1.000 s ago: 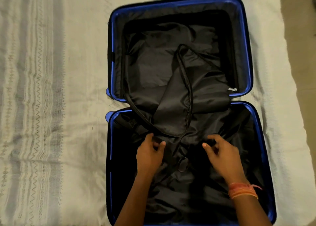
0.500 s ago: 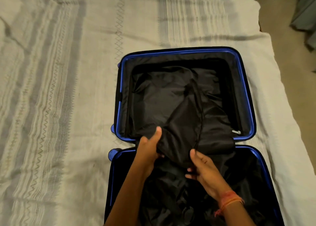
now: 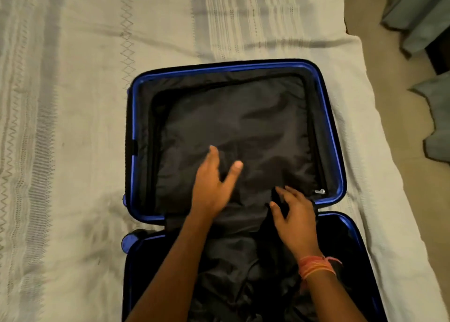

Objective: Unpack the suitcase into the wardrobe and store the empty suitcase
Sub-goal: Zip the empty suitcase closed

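Observation:
A blue hard-shell suitcase (image 3: 337, 151) lies open on the bed, both halves lined in black. The black fabric divider flap (image 3: 243, 126) now lies spread flat over the far half. My left hand (image 3: 214, 185) rests on the flap with fingers straight and spread. My right hand (image 3: 293, 214), with orange threads at the wrist, touches the flap's near edge beside the hinge, fingers loosely bent and holding nothing. A small silver zipper pull (image 3: 319, 191) shows at the flap's right corner. No clothes are visible in either half.
The suitcase sits on a pale patterned bedspread (image 3: 73, 126) that extends to the left and beyond. The bed's right edge drops to a beige floor (image 3: 399, 83). Grey-green fabric (image 3: 435, 117) lies on the floor at the far right.
Both hands lifted the black divider flap from the near half and laid it over the far half. They have let go of it and now lie on it. The view tilted up.

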A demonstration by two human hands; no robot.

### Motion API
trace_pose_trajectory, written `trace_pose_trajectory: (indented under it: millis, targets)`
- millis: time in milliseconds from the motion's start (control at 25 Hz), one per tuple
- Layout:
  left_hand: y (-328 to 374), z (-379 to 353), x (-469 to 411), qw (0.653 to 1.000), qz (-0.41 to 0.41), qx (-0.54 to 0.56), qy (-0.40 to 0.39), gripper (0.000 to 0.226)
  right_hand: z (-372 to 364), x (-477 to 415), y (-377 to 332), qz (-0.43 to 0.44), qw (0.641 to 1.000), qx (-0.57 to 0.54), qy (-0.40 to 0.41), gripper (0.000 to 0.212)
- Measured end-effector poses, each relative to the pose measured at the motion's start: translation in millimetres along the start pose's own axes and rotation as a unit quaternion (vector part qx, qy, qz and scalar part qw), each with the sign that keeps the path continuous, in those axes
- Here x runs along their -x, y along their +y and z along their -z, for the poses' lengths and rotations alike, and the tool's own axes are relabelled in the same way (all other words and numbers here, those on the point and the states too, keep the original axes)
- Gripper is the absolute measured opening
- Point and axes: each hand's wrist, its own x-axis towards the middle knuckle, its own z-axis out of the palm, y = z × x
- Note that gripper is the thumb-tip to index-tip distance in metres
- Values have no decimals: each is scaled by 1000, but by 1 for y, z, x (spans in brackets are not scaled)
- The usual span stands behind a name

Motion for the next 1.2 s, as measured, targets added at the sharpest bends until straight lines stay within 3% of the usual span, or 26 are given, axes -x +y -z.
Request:
trace_pose_trajectory:
  millis: [80, 120, 200, 320, 520, 720, 920, 1000, 1080, 1200]
  targets:
    - [-1, -49, 27, 982, -103, -131, -84, 87, 4, -8, 7, 0, 997, 80, -3, 43]
    - [-8, -67, 35, 967, -130, -199, -91, 84, 6, -11, 10, 1, 995, 104, 0, 43]
    - [-12, -86, 43, 942, -148, -294, -73, 75, 17, -20, 21, -1, 993, 115, 29, 39]
    - [-9, -96, 36, 926, -133, -350, -39, 75, 42, -38, 34, -42, 990, 120, 62, 33]
    - [-3, -99, 21, 913, -171, -367, -38, 68, 59, -66, 33, -127, 977, 167, -23, 23]
    - [-4, -100, 21, 920, -140, -364, -37, 69, 60, -68, 44, -27, 980, 188, -55, 9]
    - [-4, -100, 23, 923, -122, -363, -46, 67, 64, -76, 41, -81, 966, 205, -138, 32]
    - [-4, -101, 21, 925, -114, -359, -44, 66, 65, -81, 28, -83, 944, 287, -141, 22]
    - [-5, -103, 19, 931, -103, -348, -35, 65, 57, -80, 16, -43, 936, 334, -107, 32]
    - [-6, -104, 18, 939, -87, -332, -27, 64, 48, -77, 31, -22, 952, 267, -148, 53]
